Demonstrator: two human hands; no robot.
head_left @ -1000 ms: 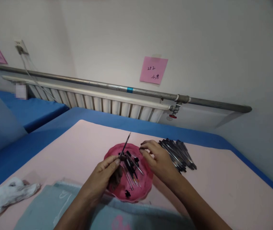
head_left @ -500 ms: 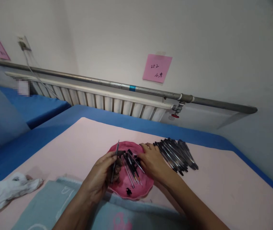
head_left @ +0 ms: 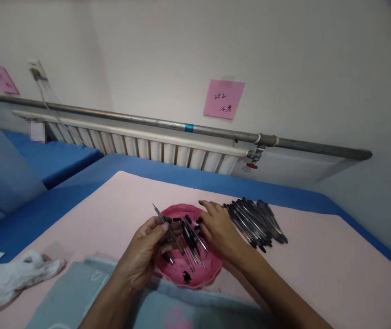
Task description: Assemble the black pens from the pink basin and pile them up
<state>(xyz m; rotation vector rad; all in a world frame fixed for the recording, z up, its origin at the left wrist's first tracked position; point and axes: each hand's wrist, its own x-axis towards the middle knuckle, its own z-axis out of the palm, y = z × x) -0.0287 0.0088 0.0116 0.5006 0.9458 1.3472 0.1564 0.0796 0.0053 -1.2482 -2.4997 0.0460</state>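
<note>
In my left hand (head_left: 145, 242), closed with ink-darkened fingertips, is a slim pen (head_left: 170, 232), its bare point tilted up and left. Beneath those fingers a dark, shiny tube end (head_left: 168, 258) shows; whether the hand also grips it cannot be told. A pink scalloped plate (head_left: 178, 278) lies under both hands, bearing dark pens (head_left: 189, 237), thin refills (head_left: 190, 258) and small black caps (head_left: 188, 219). My right hand (head_left: 217, 228) reaches over the plate's right rim, fingers apart, fingertips at the small black pieces. Its thumb is partly hidden.
A pile of black-ended pens (head_left: 255, 224) lies right of my right hand. At the left are a crumpled white cloth (head_left: 20, 274) and a grey-blue cloth (head_left: 68, 292). A radiator (head_left: 140, 146) and a pipe (head_left: 216, 134) run along the wall behind the pink-topped table (head_left: 133, 192).
The pen in my left hand has swung from nearly upright to leaning left, and the fingers have shifted around it. My right hand stays by the rim. The view has shifted slightly.
</note>
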